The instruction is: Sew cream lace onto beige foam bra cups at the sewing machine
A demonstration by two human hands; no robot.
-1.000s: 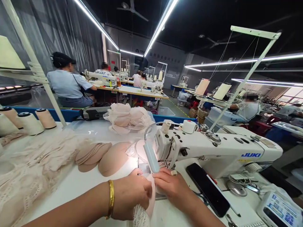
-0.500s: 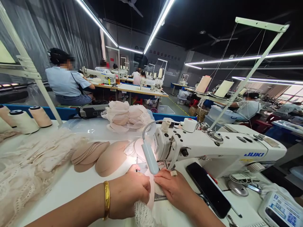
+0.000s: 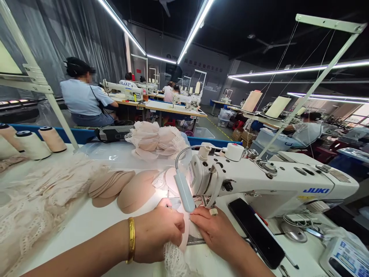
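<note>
My left hand [image 3: 160, 232], with a gold bangle at the wrist, is closed with curled fingers on a pale pink bra cup piece [image 3: 184, 234] with white lace [image 3: 174, 259] hanging below the fist. My right hand [image 3: 215, 227] lies with fingers stretched out on the edge of the same piece, beside the presser foot of a white sewing machine [image 3: 265, 184]. A grey lamp head [image 3: 184, 192] on a bendable neck hides part of the sewing spot. Beige foam cups [image 3: 138, 191] lie to the left of the needle area.
A heap of cream lace [image 3: 37, 200] covers the table's left side. More lace cups [image 3: 155, 140] rest on a clear plastic lid behind. Thread cones [image 3: 33, 144] stand at far left. A black phone [image 3: 256, 232] lies beside my right hand. Co-workers sit at machines beyond.
The view has shifted slightly, so the machine appears a little farther right. Both hands keep nearly the same pose on the cup piece.
</note>
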